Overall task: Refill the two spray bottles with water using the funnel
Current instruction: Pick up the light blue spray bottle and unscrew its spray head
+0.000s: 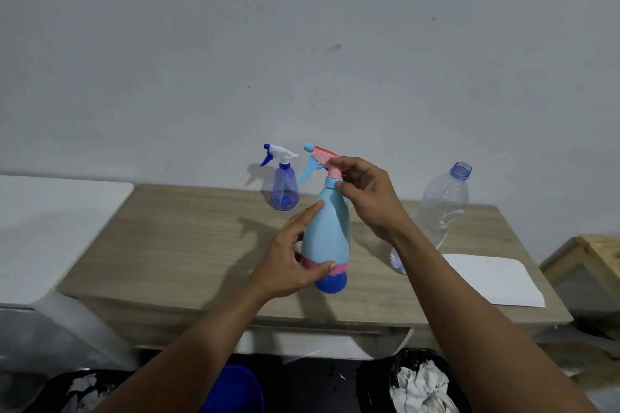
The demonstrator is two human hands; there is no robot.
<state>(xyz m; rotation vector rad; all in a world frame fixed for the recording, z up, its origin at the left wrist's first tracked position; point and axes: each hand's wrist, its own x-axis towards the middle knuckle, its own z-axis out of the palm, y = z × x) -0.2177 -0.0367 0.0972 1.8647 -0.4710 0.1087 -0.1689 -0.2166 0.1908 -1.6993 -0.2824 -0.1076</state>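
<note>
A light blue spray bottle [327, 228] with a pink band and dark blue base stands on the wooden table [188, 245]. My left hand [295, 258] holds its lower body, thumb on the pink band, index finger stretched up its side. My right hand [365, 194] pinches the pink neck under its pink trigger head [320, 157]. A small clear blue spray bottle [284, 189] with a white and blue head stands behind, near the wall. A clear, uncapped water bottle [439, 208] stands to the right. No funnel is in view.
A white sheet of paper [493, 278] lies at the table's right front. A white surface [50, 225] adjoins the table on the left, a wooden crate [590, 261] on the right. Below are a blue bucket [235, 392] and black bins with crumpled paper [422, 386].
</note>
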